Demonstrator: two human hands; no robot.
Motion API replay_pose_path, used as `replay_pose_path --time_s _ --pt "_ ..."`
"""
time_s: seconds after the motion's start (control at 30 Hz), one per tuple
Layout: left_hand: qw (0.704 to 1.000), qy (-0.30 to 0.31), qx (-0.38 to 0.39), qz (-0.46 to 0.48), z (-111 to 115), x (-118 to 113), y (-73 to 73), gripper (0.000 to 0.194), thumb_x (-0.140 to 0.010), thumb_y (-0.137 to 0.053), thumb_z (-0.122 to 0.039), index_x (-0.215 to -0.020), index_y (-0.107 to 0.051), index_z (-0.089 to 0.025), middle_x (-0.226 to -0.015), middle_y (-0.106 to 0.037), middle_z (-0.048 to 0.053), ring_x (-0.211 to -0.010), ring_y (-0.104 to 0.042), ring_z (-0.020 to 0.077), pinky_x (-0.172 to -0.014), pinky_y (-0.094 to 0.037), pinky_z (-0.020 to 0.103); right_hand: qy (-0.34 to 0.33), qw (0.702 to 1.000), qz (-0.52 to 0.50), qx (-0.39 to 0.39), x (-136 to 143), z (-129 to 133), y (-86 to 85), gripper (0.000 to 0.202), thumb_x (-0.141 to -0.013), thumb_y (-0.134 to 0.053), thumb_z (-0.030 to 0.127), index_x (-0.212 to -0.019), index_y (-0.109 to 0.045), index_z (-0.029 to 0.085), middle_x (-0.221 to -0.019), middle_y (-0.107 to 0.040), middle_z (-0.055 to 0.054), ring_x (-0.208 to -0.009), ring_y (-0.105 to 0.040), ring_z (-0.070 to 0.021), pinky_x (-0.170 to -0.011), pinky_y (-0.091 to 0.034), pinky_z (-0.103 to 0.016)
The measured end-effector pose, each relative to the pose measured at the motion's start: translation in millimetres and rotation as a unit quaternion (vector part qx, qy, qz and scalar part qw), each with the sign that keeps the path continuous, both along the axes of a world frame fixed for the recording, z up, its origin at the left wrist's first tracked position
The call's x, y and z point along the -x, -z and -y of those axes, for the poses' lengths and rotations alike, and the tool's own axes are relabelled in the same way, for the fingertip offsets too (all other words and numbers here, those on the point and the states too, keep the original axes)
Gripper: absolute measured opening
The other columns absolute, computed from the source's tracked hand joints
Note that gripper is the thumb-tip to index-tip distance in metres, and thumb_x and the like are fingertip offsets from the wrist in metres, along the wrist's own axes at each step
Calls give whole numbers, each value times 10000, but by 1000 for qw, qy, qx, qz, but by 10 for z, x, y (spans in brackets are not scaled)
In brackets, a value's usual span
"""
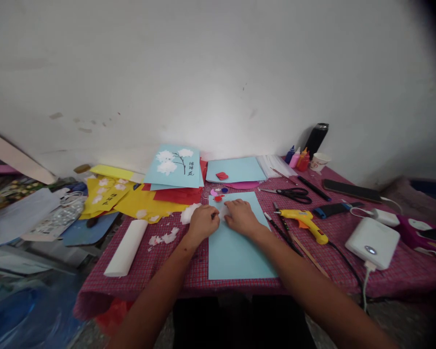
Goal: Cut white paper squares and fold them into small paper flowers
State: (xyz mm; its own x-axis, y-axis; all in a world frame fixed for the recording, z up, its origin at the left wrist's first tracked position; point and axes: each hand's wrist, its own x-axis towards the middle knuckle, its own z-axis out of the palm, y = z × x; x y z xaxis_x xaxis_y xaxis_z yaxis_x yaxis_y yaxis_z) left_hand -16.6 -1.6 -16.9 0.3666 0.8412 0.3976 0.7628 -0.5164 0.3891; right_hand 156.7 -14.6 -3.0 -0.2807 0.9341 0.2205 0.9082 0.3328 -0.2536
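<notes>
A light blue sheet of paper (240,259) lies on the checked tablecloth in front of me. My left hand (204,222) is at the sheet's upper left edge, its fingers curled together; what they hold, if anything, is hidden. Over the upper part of the sheet, my right hand (241,217) has its thumb and fingertips on a small piece of white tissue paper (224,212). More white tissue (189,213) lies just left of my left hand. Red paper bits (218,198) and small coloured pots sit just beyond my hands.
To the left are a white roll (127,248), tissue scraps (164,237) and yellow sheets (145,202). Blue cards with white flowers (176,167) are stacked behind. Scissors (292,194), a yellow glue gun (305,223), pens, paint bottles (303,160) and a white power bank (373,242) are right.
</notes>
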Motion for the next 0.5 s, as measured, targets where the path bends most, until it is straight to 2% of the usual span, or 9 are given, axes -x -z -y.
replay_pose_path --time_s 0.1,0.23,0.33,0.43,0.5 --pt "1000 -1 11 27 1 -9 2 220 -715 -543 -145 -881 -677 -198 -880 -677 60 -871 -594 210 -859 -437 353 -6 999 -49 -2 5 -24 50 431 -755 -543 171 -1185 -553 161 -1088 -643 -123 -1029 -534 -264 -884 -341 -357" --pt "982 8 57 182 -41 -9 23 519 -669 -535 -78 -1169 -583 -208 -1086 -649 60 -973 -585 195 -883 -450 336 -6 982 -187 7 -36 -98 123 437 -730 -527 132 -1166 -549 165 -988 -660 -78 -880 -582 -203 -785 -402 -301" --pt "941 32 140 307 -87 -2 33 625 -650 -536 -45 -1253 -514 -203 -1160 -624 77 -1011 -582 194 -867 -461 332 11 954 -301 1 -87 -146 121 416 -720 -544 155 -1136 -551 172 -917 -645 -40 -809 -581 -173 -743 -420 -282" --pt "899 47 198 388 -92 -2 0 618 -645 -569 -49 -1244 -515 -190 -1184 -614 96 -1047 -571 207 -876 -455 338 14 927 -374 -2 -101 -148 76 377 -709 -553 178 -1085 -567 175 -841 -621 -10 -746 -562 -157 -711 -425 -280" --pt "872 79 232 424 -68 -17 -36 575 -663 -607 -88 -1224 -531 -185 -1174 -617 94 -1048 -572 206 -879 -451 330 -12 910 -415 12 -67 -119 46 367 -700 -557 185 -1067 -566 171 -828 -616 -1 -713 -549 -145 -684 -424 -270"
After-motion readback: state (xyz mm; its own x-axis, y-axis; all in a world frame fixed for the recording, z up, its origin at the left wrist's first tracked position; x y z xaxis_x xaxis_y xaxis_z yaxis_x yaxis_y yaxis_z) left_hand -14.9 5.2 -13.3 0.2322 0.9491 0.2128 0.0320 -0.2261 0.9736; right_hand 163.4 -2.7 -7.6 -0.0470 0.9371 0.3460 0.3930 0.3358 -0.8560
